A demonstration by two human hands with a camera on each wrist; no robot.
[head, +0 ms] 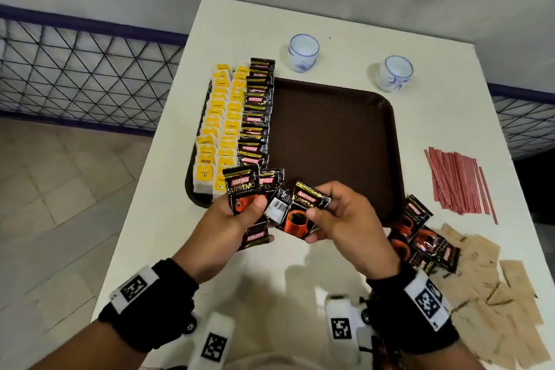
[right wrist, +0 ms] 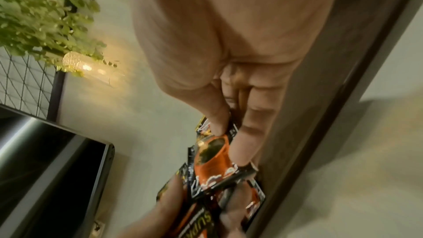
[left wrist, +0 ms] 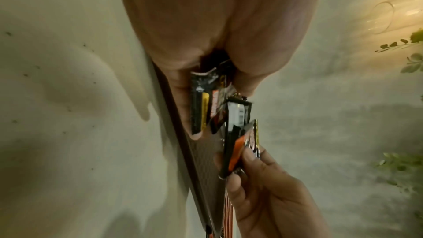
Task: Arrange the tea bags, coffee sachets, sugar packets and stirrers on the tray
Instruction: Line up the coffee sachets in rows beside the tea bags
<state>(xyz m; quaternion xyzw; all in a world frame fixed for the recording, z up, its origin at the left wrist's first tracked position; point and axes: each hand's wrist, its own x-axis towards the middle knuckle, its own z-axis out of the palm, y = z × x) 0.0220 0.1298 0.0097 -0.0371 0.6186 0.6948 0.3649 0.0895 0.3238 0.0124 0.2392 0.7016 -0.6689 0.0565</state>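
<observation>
A dark brown tray [head: 336, 141] lies on the white table. Along its left side run two rows of yellow tea bags [head: 220, 126] and a row of black coffee sachets [head: 257, 111]. Above the tray's near edge my left hand [head: 237, 219] grips a fan of several coffee sachets [head: 244, 186]. My right hand [head: 339, 216] pinches one more sachet [head: 301, 210] by its lower part, just right of the fan. In the right wrist view thumb and forefinger pinch that sachet [right wrist: 213, 155]. In the left wrist view the held sachets [left wrist: 206, 104] show edge-on.
A few coffee sachets [head: 420, 234] lie right of the tray's near corner. Brown sugar packets [head: 492, 288] spread over the table's near right. Red stirrers [head: 459, 180] lie right of the tray. Two white-and-blue cups [head: 303, 51] [head: 393, 72] stand behind it.
</observation>
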